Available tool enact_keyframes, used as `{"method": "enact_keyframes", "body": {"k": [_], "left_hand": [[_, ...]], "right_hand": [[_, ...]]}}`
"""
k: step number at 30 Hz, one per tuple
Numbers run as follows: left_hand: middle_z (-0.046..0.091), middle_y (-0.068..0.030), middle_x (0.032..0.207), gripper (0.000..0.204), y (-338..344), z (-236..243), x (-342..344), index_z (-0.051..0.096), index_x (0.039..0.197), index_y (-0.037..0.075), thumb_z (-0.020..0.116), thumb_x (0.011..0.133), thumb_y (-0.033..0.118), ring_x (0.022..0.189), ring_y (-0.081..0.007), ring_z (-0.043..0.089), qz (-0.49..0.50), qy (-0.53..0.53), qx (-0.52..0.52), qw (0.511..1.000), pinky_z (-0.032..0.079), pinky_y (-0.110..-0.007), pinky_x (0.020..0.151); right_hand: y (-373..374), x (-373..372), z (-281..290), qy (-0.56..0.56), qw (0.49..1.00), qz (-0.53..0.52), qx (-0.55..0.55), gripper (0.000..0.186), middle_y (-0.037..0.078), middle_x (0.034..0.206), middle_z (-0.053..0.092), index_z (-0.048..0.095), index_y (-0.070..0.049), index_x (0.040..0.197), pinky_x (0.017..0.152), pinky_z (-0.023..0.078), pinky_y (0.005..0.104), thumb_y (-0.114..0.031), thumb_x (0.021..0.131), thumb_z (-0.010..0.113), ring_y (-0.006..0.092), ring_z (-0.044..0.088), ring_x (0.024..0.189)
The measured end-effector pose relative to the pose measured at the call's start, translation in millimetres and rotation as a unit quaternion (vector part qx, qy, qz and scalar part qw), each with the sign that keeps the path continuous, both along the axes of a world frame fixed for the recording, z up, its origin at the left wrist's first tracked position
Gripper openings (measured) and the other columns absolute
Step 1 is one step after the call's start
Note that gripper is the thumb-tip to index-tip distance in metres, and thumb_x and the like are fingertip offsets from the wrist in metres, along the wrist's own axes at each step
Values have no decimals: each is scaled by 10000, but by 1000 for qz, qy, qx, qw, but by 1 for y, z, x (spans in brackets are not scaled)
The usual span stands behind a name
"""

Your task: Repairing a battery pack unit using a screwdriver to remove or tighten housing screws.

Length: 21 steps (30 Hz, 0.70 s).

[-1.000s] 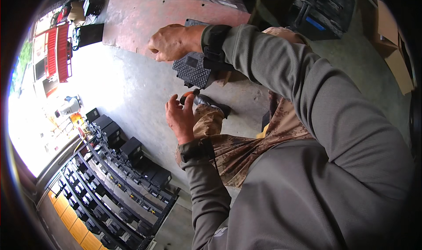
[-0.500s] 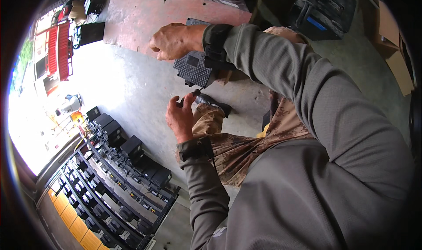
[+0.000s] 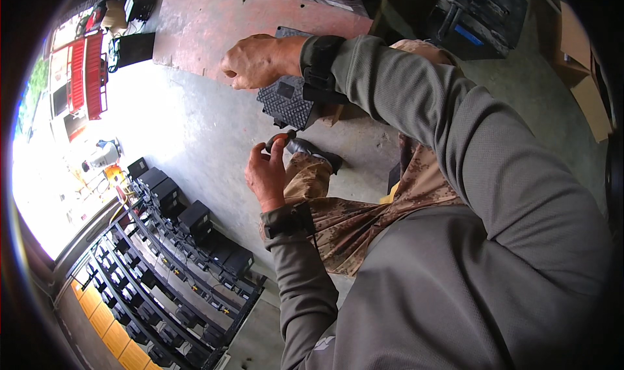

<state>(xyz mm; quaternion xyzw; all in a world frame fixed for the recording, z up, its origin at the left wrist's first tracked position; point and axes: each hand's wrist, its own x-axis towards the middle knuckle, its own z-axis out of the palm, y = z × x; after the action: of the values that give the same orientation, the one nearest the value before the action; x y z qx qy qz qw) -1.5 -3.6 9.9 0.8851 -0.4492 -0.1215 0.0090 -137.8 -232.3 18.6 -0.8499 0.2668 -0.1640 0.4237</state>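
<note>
Our left grip (image 3: 265,178) pinches a small black-and-orange object (image 3: 280,138) between thumb and fingers, seen just below the textured black case (image 3: 282,102). Our right grip (image 3: 255,62) is curled; we cannot tell whether it holds anything.

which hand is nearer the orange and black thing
Left: the left hand holds the orange and black thing at its fingertips; the right hand is apart, higher in view.

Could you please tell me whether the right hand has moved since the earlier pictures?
No; judged against the black rack, the right hand shows no clear shift.
</note>
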Motion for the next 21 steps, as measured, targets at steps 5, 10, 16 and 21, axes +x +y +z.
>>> {"method": "enact_keyframes", "body": {"k": [5,10,16,21], "left_hand": [[754,-180,867,471,6,-16,7,739,1096,45,731,929,485,855,-399,725,-10,35,-27,999,553,-465,779],[755,-195,974,372,10,-25,17,726,1165,49,733,938,343,926,-390,721,-96,80,-98,987,554,-456,833],[786,-102,952,409,12,-27,33,672,1270,-1,744,913,185,948,-250,735,-170,145,-75,972,552,-354,887],[778,-147,938,376,-6,-13,3,779,1104,57,640,986,386,933,-291,737,14,87,29,996,540,-387,873]], "right_hand": [[1,2,1,-7,1000,3,-17,255,172,1032,735,702,-22,1111,904,558,455,-234,977,660,313,722,948],[1,2,-2,-5,1000,0,-14,251,171,1016,737,702,-25,1089,896,557,458,-242,971,654,315,724,943],[-1,6,-7,1,1000,4,-21,242,168,1007,739,702,-30,1079,888,560,456,-237,970,643,311,726,934],[0,3,-6,-5,1000,0,-11,238,168,1009,740,701,-30,1078,900,558,458,-233,968,643,310,728,936]]}}
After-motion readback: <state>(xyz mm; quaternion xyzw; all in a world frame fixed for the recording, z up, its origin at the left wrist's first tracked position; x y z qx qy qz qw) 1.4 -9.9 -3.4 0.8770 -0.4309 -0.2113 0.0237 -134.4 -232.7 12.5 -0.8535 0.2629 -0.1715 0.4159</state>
